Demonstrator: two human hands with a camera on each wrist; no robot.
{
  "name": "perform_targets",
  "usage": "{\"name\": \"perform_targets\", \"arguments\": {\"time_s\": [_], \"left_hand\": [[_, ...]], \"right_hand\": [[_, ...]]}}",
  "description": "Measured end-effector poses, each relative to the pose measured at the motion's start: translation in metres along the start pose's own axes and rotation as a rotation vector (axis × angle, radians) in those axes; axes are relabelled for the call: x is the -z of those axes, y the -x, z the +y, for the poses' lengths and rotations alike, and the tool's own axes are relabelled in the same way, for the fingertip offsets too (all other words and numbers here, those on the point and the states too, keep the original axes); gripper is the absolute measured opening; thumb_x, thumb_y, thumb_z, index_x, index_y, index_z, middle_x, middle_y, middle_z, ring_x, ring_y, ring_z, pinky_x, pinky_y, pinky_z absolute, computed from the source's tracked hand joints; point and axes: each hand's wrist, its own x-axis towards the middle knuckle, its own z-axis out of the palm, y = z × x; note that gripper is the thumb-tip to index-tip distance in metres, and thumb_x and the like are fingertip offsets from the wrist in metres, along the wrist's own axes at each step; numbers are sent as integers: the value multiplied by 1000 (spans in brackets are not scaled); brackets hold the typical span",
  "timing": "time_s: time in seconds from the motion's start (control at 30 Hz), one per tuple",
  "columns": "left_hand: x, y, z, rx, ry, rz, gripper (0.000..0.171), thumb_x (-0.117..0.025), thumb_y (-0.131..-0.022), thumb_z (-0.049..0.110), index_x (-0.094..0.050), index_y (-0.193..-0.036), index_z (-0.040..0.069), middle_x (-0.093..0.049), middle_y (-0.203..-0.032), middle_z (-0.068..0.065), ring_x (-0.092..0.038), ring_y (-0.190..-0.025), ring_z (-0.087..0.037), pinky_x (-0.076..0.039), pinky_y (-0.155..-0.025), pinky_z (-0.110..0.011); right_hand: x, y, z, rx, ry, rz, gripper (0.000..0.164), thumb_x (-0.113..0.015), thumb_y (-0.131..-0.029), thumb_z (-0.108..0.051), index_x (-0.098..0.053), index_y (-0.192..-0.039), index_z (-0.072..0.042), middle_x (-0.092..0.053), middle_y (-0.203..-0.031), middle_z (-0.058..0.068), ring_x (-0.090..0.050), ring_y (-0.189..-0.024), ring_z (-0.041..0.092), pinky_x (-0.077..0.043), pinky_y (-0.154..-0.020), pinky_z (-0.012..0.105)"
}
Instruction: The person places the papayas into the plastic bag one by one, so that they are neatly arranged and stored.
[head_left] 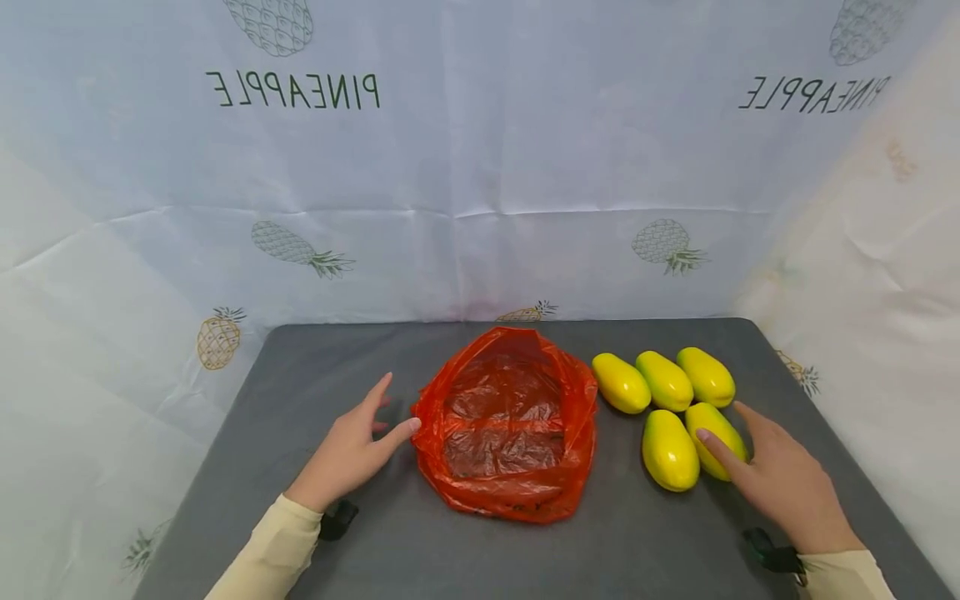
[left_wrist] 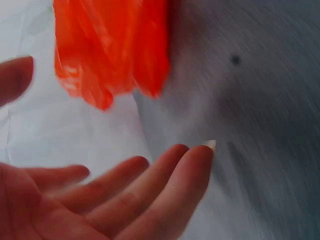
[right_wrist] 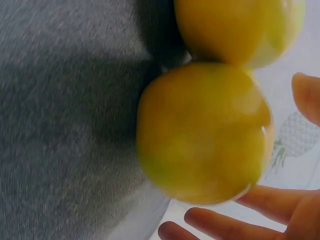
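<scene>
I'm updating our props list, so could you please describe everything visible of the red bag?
The red bag looks like thin, crinkled, translucent plastic, with dark marks low on its near side. It sits on the gray table, mouth open upward, rim uneven, no contents visible. The left hand is at its left edge, a yellow fruit close on its right; whether either touches it is unclear.

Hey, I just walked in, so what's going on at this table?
A person has both hands over a gray table, neither closed around anything. The left hand is spread at the left side of an open red plastic bag. The right hand reaches over the nearer right fruit, thumb and fingers spread about it. All five yellow fruits lie on the table, to the right of the bag.
</scene>
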Motion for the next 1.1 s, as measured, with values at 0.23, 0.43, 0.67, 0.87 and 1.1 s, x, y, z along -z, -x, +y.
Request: {"name": "perform_targets", "arguments": {"time_s": [0.23,0.43,0.67,0.87,1.1], "left_hand": [[-15,-17,21,49,94,-8,93,-66,-101,61,-25,-173,18,-58,-159,-19,-73,-125,-36,-60,-101,-57],[-20,-23,24,88,68,24,80,-67,-104,46,-37,-169,10,-66,-149,-20,-72,-124,-35,-60,-103,-58],[-20,-24,22,78,72,37,73,-68,-105,38,-42,-165,6,-67,-147,-23,-71,-125,-38,-61,-99,-57],[-22,-24,23,73,81,47,71,-69,-104,33,-43,-164,6,-68,-145,-22,-73,-119,-36,-63,-94,-53],[-25,-24,23,68,104,57,67,-69,-105,34,-48,-161,5,-70,-142,-21,-73,-119,-35,-63,-96,-53]], "right_hand": [[-1,2,-7,-4,-11,19,102,-46,-104,-75,-41,-155,13,-50,-147,46,-56,-123,64,-50,-87,73],[-4,1,-15,16,-16,34,101,-49,-104,-74,-45,-152,14,-57,-143,43,-63,-115,61,-55,-82,67],[-7,-2,-19,33,-22,62,97,-52,-104,-71,-47,-150,15,-60,-139,42,-66,-112,60,-55,-80,66],[-7,-2,-20,31,-22,67,97,-53,-104,-71,-48,-149,14,-60,-139,42,-65,-113,60,-55,-81,67],[2,3,-20,-7,-19,54,98,-53,-103,-72,-46,-151,13,-57,-142,43,-64,-113,61,-55,-78,65]]}}
